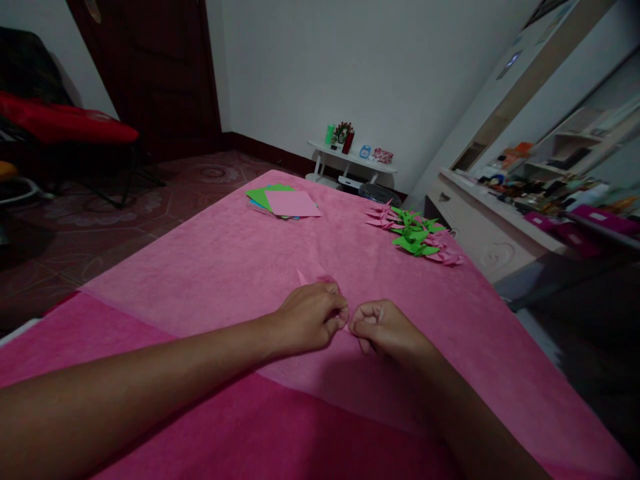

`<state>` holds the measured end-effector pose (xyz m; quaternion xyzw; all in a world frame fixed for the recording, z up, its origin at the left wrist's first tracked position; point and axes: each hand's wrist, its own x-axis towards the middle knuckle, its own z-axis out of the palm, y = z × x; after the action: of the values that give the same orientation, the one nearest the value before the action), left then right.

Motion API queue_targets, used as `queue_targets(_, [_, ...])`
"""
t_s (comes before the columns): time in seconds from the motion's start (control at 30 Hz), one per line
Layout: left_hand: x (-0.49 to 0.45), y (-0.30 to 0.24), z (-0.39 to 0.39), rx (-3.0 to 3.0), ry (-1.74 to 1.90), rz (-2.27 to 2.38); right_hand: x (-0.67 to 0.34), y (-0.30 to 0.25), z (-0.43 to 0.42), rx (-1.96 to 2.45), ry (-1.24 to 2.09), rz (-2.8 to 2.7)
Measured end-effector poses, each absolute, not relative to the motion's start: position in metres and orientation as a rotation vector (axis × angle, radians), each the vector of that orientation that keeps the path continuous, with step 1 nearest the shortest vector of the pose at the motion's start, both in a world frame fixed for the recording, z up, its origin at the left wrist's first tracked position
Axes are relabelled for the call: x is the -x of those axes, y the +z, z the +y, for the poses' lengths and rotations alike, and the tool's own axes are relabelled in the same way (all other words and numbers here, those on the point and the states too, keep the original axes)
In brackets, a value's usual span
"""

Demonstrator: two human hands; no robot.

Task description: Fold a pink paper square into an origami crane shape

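The broad, smooth fabric cover (215, 267) is light pink, turning deep magenta in its near part. The small pointed paper piece (302, 277) is pink. The flat square paper sheets (294, 203) show pink on top, green and blue beneath. The heaped folded-paper shapes (415, 243) are bright green and pink. Pale floral patterns mark the reddish floor tiles (220, 171).

Grips: two, left grip (311, 317) and right grip (384, 325). Pink folded paper (327, 276) at them: one. Tabletop (225, 273): one. Sheet stack (293, 203): one; sheets too overlapped to count. Heap of folded pieces (414, 241): one, pink and green, several of each, exact tally unreadable. White stand (356, 159): one, bearing one green cylinder (330, 134), one plant (343, 130), one red bottle (349, 142), one blue item (365, 152), one patterned box (383, 156). Doors (155, 73): one.
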<state>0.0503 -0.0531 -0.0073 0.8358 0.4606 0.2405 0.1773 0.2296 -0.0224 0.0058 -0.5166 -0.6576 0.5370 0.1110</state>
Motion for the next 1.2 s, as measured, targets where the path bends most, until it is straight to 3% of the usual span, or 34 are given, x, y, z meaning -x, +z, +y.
queue_targets(0.6, [-0.053,-0.003,-0.055,-2.385,0.621,1.313,-0.228,0.010,-0.025,1.564,1.568,-1.910])
queue_targets(1.2, [-0.032,-0.011,-0.052,-2.440,0.690,1.006,-0.226,0.014,-0.032,1.529,1.584,-1.853])
